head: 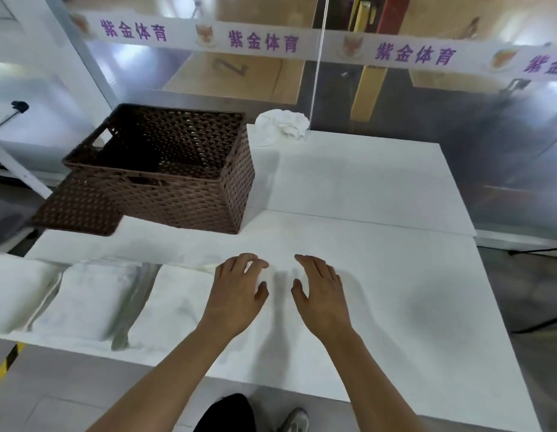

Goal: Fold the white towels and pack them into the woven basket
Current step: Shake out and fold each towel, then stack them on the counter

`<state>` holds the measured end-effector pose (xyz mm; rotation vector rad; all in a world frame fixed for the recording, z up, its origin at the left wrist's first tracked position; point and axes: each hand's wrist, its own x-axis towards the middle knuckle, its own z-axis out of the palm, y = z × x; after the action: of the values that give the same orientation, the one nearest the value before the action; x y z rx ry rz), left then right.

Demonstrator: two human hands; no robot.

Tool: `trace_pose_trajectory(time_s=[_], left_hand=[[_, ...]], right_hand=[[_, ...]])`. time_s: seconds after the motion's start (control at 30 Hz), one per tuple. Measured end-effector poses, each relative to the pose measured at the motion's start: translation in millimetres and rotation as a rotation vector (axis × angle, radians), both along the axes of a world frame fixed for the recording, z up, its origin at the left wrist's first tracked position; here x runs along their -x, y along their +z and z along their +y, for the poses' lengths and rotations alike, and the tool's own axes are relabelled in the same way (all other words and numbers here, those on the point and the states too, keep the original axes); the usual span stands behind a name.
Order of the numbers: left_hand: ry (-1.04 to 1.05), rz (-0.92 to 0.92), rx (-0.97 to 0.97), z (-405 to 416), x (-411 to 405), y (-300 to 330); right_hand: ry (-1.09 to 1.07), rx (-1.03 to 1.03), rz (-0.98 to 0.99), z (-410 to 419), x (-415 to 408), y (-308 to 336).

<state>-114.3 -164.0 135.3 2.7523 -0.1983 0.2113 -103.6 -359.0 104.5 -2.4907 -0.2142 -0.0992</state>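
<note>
Three folded white towels lie in a row along the table's near left edge: one at the far left [12,294], one in the middle [90,300], one on the right [177,304]. My left hand [236,291] rests palm down on the right towel's edge, fingers spread. My right hand [321,291] lies flat on the table beside it, holding nothing. The brown woven basket [190,201] stands empty at the back left. A crumpled white towel [283,124] sits behind the basket's right corner.
The basket's woven lid [78,207] lies flat against its left front side, overhanging the white table [395,275]. A glass wall with a printed banner [302,42] stands behind the table. Tripod legs [539,251] are on the floor at right.
</note>
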Motion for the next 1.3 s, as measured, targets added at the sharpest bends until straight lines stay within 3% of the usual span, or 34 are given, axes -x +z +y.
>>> trace_pose_trajectory(time_s=[0.3,0.6,1.03,1.3], left_hand=[[0.000,-0.038,0.012,-43.0,-63.1,-2.0],[0.041,-0.013,0.038,-50.1,-193.0,-28.6],[0.119,0.132,0.007,-46.4,-386.1,-122.2],[0.112,0.177,-0.036,-41.3,-426.4,-192.1]], right_hand=[[-0.056,-0.007,-0.027,-60.2,-71.2,2.3],[-0.034,0.038,-0.001,-69.2,-210.1,-5.3],[0.039,0.078,0.052,-41.1,-452.5,-82.7],[0.117,0.338,0.072,-15.0,-585.3,-120.4]])
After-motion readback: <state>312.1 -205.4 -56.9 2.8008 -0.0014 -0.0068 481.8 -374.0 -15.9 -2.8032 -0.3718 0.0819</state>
